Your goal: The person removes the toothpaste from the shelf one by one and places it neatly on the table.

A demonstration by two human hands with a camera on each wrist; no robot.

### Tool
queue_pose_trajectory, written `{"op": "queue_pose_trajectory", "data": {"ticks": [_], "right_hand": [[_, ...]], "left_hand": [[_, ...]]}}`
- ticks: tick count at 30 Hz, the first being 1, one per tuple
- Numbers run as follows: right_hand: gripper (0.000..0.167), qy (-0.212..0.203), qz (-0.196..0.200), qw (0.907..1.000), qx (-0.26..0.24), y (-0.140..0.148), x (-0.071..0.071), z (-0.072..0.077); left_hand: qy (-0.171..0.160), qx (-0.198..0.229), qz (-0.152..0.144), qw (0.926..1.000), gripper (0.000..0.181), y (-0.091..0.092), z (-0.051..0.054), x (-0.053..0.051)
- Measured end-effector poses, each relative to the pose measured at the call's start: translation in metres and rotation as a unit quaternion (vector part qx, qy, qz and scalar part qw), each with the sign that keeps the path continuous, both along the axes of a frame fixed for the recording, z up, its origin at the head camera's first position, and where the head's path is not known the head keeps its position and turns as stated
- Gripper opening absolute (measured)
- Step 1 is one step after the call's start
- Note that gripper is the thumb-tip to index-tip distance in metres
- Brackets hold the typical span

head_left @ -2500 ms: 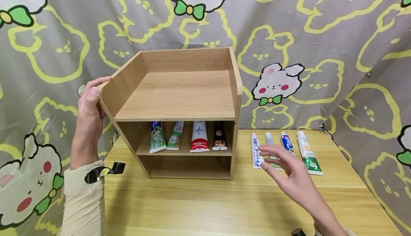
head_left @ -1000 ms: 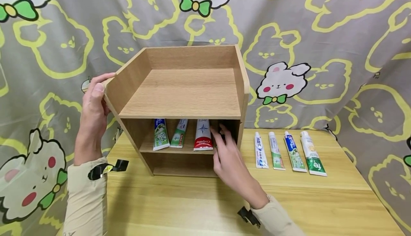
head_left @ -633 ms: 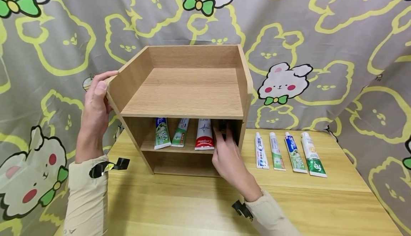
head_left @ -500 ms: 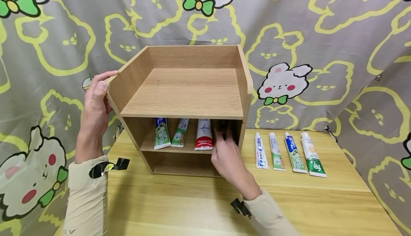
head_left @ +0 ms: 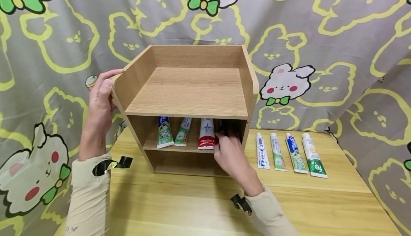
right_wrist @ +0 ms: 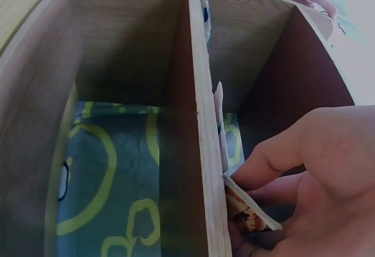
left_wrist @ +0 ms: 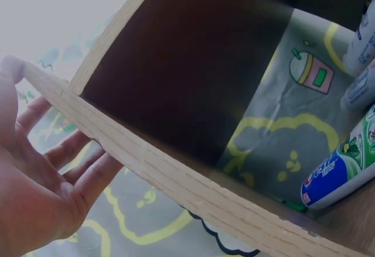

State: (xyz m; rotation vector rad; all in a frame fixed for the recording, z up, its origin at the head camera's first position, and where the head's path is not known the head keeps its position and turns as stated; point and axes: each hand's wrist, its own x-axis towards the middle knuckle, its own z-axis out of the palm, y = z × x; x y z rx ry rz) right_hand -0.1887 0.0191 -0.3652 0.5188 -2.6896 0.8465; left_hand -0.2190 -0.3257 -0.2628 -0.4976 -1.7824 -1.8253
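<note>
A wooden shelf unit (head_left: 192,91) stands on the table. My left hand (head_left: 99,109) grips the upper front edge of its left side panel; in the left wrist view the thumb of that hand (left_wrist: 50,181) is on one face and the fingers on the other. My right hand (head_left: 234,155) reaches into the right end of the middle compartment. In the right wrist view this hand (right_wrist: 316,181) pinches the end of a dark tube (right_wrist: 246,213) by its sides; the rest is hidden. Left of it lie a red-and-white Colgate tube (head_left: 207,136) and two green-ended tubes (head_left: 165,134).
Several toothpaste tubes (head_left: 295,154) lie in a row on the table (head_left: 179,204), right of the shelf unit. The lower compartment (head_left: 189,162) is below the tubes. A patterned curtain (head_left: 289,11) hangs behind and at both sides.
My right hand has moved left from above the tubes on the table into the middle compartment and taken hold of the dark tube. My left hand keeps its grip on the side panel.
</note>
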Motion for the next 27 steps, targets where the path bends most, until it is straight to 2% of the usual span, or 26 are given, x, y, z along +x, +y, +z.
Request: {"op": "queue_pose_trajectory", "data": {"ticks": [4,10,18,27], "right_hand": [[0.041,-0.018,0.006,0.9992,-0.034,0.003,0.001,0.000],[0.042,-0.018,0.005,0.9959,-0.088,0.007,0.004,-0.003],[0.042,-0.008,0.014,0.9858,-0.167,0.010,0.007,-0.013],[0.043,-0.011,0.043,0.9598,-0.277,0.013,0.014,-0.023]], "left_hand": [[0.002,0.000,-0.001,1.0000,0.043,0.001,0.001,0.000],[0.007,0.003,-0.009,0.9999,0.043,0.001,0.001,0.001],[0.003,-0.001,-0.005,1.0000,0.043,-0.001,0.000,0.000],[0.005,-0.003,-0.006,1.0000,0.043,0.000,0.000,0.000]]}}
